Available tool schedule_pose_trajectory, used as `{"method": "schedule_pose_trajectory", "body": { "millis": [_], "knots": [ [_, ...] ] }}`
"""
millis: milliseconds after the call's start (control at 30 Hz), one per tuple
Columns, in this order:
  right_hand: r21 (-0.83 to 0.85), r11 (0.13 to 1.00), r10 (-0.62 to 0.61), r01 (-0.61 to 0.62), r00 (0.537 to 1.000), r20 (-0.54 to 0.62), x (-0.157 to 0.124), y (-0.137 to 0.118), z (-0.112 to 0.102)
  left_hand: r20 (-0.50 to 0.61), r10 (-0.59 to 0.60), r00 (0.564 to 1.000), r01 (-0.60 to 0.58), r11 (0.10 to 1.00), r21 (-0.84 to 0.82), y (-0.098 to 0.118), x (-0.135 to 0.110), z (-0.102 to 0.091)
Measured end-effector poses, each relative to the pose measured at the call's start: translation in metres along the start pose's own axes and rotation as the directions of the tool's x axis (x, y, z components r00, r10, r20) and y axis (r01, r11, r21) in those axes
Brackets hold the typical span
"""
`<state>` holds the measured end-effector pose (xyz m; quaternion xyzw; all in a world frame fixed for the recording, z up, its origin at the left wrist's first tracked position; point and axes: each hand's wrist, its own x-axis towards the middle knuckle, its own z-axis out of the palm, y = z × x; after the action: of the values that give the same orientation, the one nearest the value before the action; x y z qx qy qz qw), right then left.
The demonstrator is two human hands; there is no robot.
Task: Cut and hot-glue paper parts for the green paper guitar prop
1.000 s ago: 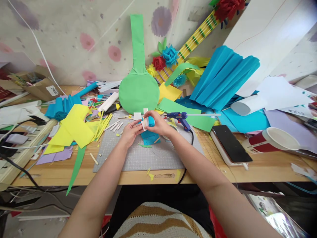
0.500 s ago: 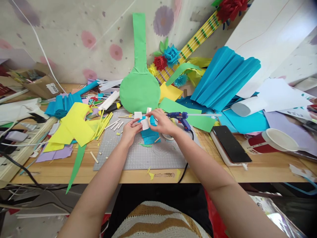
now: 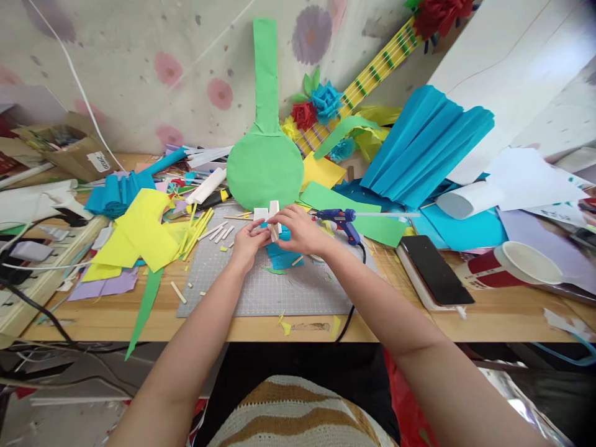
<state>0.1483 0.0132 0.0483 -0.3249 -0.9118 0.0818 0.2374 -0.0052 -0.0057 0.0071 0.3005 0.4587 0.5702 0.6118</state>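
Above a gridded grey cutting mat (image 3: 261, 292), the person's left hand (image 3: 246, 245) and right hand (image 3: 302, 231) close their fingertips from both sides on a small white piece (image 3: 274, 211), stiff, matte and square-edged. Crumpled blue paper (image 3: 282, 256) lies beneath, and a blue glue gun (image 3: 342, 218) rests just to the right.

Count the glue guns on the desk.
1. The glue gun lies at the far right corner of the mat, beside the right hand, which with the left hand pinches a white piece. Others may be buried under paper.
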Motion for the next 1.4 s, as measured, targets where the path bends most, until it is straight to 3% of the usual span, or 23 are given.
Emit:
{"method": "schedule_pose_trajectory", "body": {
  "millis": [233,767,1000,1400],
  "knots": [
    [-0.036,0.997,-0.065,0.065,0.998,0.005,0.0039,0.0014,0.0011,0.029,-0.043,0.999,0.044,0.999,-0.003,0.0053,-0.0038,0.0013],
    [-0.071,0.997,-0.038,0.042,0.997,0.062,0.0033,0.0027,0.0006,0.025,-0.096,0.995,0.097,0.995,-0.028,0.0086,-0.0058,0.002],
    [-0.082,0.997,-0.002,0.01,0.996,0.094,0.005,0.0049,-0.001,0.074,-0.096,0.993,0.098,0.995,-0.023,0.008,-0.0053,0.0001],
    [0.045,0.999,0.024,-0.029,0.995,0.102,0.0037,0.0063,-0.0034,0.092,-0.121,0.988,0.124,0.992,-0.028,0.0059,-0.0029,-0.002]
  ]
}}
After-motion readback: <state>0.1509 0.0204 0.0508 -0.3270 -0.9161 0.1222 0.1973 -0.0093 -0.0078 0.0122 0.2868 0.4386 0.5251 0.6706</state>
